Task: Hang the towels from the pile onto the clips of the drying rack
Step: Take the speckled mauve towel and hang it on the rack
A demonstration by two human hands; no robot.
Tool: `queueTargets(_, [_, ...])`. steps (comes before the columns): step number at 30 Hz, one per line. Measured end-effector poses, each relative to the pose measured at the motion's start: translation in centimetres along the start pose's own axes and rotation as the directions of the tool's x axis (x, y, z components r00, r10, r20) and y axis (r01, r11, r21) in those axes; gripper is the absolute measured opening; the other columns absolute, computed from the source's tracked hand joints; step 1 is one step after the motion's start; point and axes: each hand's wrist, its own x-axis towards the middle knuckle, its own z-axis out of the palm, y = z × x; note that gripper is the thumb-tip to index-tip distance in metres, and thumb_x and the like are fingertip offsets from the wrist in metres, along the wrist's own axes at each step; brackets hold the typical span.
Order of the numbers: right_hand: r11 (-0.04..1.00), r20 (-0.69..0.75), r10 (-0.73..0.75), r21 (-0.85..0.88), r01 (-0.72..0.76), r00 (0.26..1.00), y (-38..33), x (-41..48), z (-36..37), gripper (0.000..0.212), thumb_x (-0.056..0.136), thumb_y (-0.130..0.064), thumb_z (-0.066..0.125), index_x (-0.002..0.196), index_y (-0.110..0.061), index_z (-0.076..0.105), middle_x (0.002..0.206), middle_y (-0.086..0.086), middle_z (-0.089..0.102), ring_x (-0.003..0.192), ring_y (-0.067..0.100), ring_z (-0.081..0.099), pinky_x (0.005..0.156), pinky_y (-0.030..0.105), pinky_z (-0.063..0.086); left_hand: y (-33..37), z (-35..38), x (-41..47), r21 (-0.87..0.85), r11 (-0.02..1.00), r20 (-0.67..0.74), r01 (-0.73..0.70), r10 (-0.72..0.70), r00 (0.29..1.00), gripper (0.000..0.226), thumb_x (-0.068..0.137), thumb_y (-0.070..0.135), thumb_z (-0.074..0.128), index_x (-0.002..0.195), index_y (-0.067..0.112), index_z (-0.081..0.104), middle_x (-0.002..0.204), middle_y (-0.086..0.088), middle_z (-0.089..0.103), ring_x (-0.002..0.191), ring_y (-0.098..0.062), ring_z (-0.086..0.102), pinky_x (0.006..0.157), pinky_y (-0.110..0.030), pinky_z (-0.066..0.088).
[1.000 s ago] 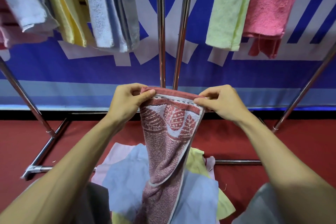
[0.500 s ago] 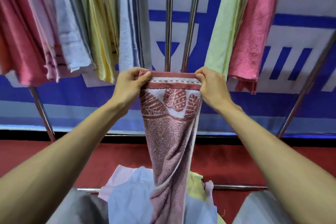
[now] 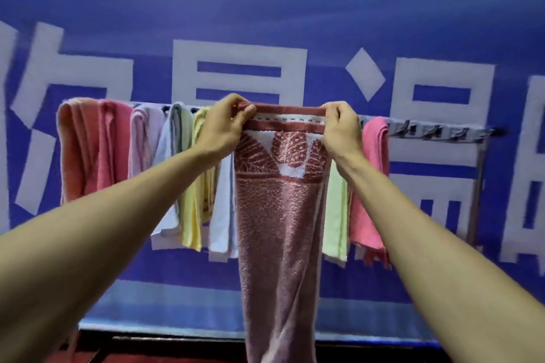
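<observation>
While both forearms reach up and forward from the lower corners, the left hand (image 3: 224, 127) and right hand (image 3: 339, 130) each pinch a top corner of the red towel (image 3: 280, 215), thumb in front and fingers curled over the hem. The hem is stretched level between them. The towel hangs straight down from it in a loose lengthwise fold, and its lower end runs out of view at the bottom. A white band with red leaf shapes crosses it just below the hands.

Just behind stands the rack (image 3: 476, 186), its top bar level with the held hem. Whether the hem touches the bar or a clip cannot be told, since hands and towel cover that stretch.

Left of the left hand, towels hang side by side from the bar: an orange towel (image 3: 76, 150), a pink towel (image 3: 113, 141), a lilac towel (image 3: 144, 138), a grey towel (image 3: 174, 138), a yellow towel (image 3: 194, 200) and a white towel (image 3: 222, 215). To the right a green towel (image 3: 336, 215) shows partly behind the red one, with the right pink towel (image 3: 371, 174) beside it. Beyond that, grey clips (image 3: 436, 131) line the bar up to the rack's post.

Farthest back hangs a blue banner (image 3: 265, 9) with large white characters, blurred. A strip of red floor (image 3: 124, 358) shows beneath it.
</observation>
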Motion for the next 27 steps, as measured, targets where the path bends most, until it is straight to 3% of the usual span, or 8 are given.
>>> queueTargets(4, [0.995,-0.017,-0.081,-0.06,0.08,0.997,-1.6,1.3,-1.6,0.018,0.096,-0.018,0.053,0.098,-0.013,0.069,0.098,0.001,0.07,0.088,0.014,0.061,0.079,0.03,0.047,2.0,-1.3,2.3,0.187,0.978,0.007,-0.097,0.097,0.995,0.014,0.093,0.014,0.059,0.092,0.0,0.059,0.084,-0.007,0.06,0.077,-0.018,0.051,0.066,-0.027,0.035])
queueTargets(8, [0.991,-0.011,-0.12,-0.059,0.119,0.993,-1.8,1.1,-2.5,0.008,0.09,-0.017,0.064,0.089,-0.018,0.072,0.088,-0.004,0.071,0.08,0.008,0.063,0.077,0.026,0.051,2.5,-1.9,2.0,0.124,0.992,-0.076,-0.029,0.038,0.996,0.014,0.092,0.014,0.061,0.092,0.001,0.064,0.086,-0.006,0.061,0.079,-0.016,0.053,0.066,-0.021,0.035])
queueTargets(11, [0.99,0.023,-0.108,-0.09,0.11,0.994,-1.9,1.4,-2.6,0.004,0.086,-0.02,0.068,0.084,-0.022,0.072,0.08,-0.007,0.069,0.077,0.009,0.065,0.079,0.03,0.054,2.0,-2.1,1.7,0.075,0.997,-0.045,0.02,-0.016,0.999,0.012,0.091,0.015,0.062,0.092,0.003,0.065,0.085,-0.004,0.063,0.079,-0.015,0.056,0.07,-0.025,0.043])
queueTargets(15, [0.984,0.074,-0.089,-0.145,0.099,0.993,-0.6,1.2,-2.3,0.006,0.085,-0.022,0.07,0.087,-0.019,0.074,0.078,-0.006,0.069,0.079,0.011,0.066,0.078,0.028,0.052,1.0,-1.8,1.1,0.003,0.998,-0.034,0.059,-0.059,0.998,0.004,0.09,0.015,0.064,0.092,0.013,0.066,0.085,-0.003,0.065,0.071,-0.006,0.056,0.065,-0.014,0.045])
queueTargets(17, [0.988,0.057,-0.078,-0.127,0.084,0.995,0.4,0.9,-2.0,0.004,0.085,-0.02,0.069,0.086,-0.019,0.073,0.078,-0.005,0.069,0.075,0.01,0.064,0.074,0.027,0.051,0.6,-1.3,0.7,-0.044,0.997,-0.018,0.066,-0.067,0.998,0.002,0.09,0.015,0.064,0.09,0.016,0.065,0.083,-0.002,0.066,0.07,-0.005,0.058,0.067,-0.016,0.048])
queueTargets(20, [0.993,0.086,-0.069,-0.091,0.076,0.994,2.1,0.1,-1.5,0.006,0.087,-0.014,0.067,0.089,-0.011,0.072,0.077,-0.002,0.065,0.065,0.0,0.057,0.064,0.01,0.045,-0.9,-0.6,0.0,-0.042,0.995,0.023,0.092,-0.091,0.996,0.002,0.088,0.019,0.066,0.09,0.019,0.067,0.082,0.0,0.068,0.076,-0.013,0.062,0.077,-0.031,0.051])
queueTargets(22, [0.991,0.137,-0.073,-0.098,0.087,0.988,3.0,-0.6,-1.0,0.006,0.087,-0.012,0.067,0.089,-0.008,0.071,0.076,-0.003,0.064,0.06,-0.007,0.056,0.059,0.003,0.041,-2.4,-0.2,-1.1,-0.01,0.993,0.008,0.116,-0.116,0.993,0.007,0.088,0.021,0.066,0.093,0.017,0.069,0.082,0.003,0.067,0.079,-0.013,0.061,0.078,-0.024,0.05])
queueTargets(27, [0.983,0.259,0.003,-0.177,0.045,0.966,6.7,-2.2,-0.5,0.007,0.087,-0.013,0.068,0.091,-0.01,0.073,0.076,0.0,0.066,0.061,-0.003,0.057,0.062,0.013,0.045,-5.5,1.6,-4.0,0.018,0.973,0.093,0.231,-0.231,0.968,0.007,0.09,0.023,0.064,0.09,0.016,0.067,0.081,0.001,0.065,0.073,-0.008,0.058,0.069,-0.02,0.047])
